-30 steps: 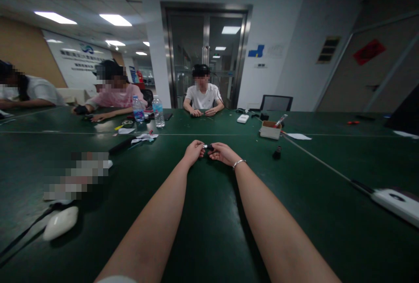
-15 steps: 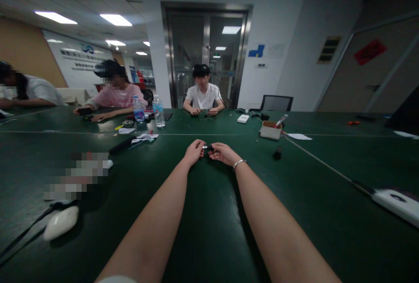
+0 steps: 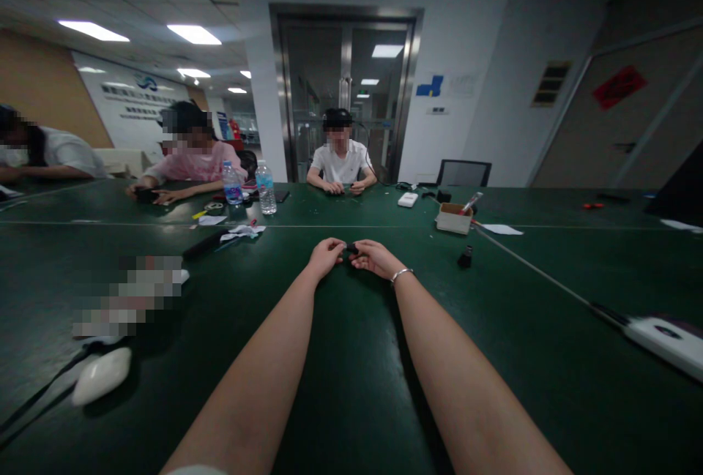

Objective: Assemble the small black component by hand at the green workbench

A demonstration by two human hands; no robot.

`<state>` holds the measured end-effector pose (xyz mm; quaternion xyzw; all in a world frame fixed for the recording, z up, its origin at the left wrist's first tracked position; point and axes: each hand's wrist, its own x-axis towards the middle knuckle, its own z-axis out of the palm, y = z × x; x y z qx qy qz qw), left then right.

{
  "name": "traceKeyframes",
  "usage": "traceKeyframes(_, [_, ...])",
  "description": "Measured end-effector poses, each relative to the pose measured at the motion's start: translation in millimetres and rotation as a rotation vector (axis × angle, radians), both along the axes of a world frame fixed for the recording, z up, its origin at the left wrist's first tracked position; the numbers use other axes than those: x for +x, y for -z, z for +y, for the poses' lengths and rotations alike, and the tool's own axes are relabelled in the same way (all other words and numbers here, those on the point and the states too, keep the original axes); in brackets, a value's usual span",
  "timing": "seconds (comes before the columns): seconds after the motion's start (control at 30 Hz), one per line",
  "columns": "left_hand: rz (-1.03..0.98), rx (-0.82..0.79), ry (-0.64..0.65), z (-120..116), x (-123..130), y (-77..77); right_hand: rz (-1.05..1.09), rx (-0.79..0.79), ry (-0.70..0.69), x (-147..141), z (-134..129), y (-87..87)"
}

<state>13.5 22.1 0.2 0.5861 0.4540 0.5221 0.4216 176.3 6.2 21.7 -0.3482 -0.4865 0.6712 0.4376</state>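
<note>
Over the middle of the green table (image 3: 351, 387), my left hand (image 3: 326, 257) and my right hand (image 3: 376, 258) face each other, nearly touching. Between their fingertips is a small black object (image 3: 351, 247). My right hand pinches its right side. The fingers of my left hand are closed at its left end, around something small that is mostly hidden. A bracelet (image 3: 403, 275) circles my right wrist. Some way to the right, a small black piece with a metallic top (image 3: 465, 257) stands on the table.
Farther right are an open box (image 3: 453, 222), a paper sheet (image 3: 501, 229) and a white power strip (image 3: 667, 343) with its cable. Leftward lie a white mouse (image 3: 102, 376), papers (image 3: 242, 232) and two bottles (image 3: 266, 188). A person (image 3: 340, 162) sits opposite; two others sit at the left.
The silvery part that showed between my hands is now mostly out of sight, and my left fingertips have shifted slightly right towards the black object. My right hand has barely moved.
</note>
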Motion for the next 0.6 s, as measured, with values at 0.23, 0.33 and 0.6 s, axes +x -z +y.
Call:
traceKeyframes(0.23, [0.001,0.048,-0.006,-0.3,-0.3,1.5,-0.008,0.01,-0.01,-0.1,1.1,1.1])
traceKeyframes(0.33, [0.01,0.048,0.018,-1.3,0.5,-0.4,-0.012,0.01,-0.003,-0.4,1.9,1.8])
traceKeyframes(0.6, [-0.001,-0.015,0.034,-3.6,0.5,-4.5,-0.003,-0.002,0.006,-0.1,1.0,1.1])
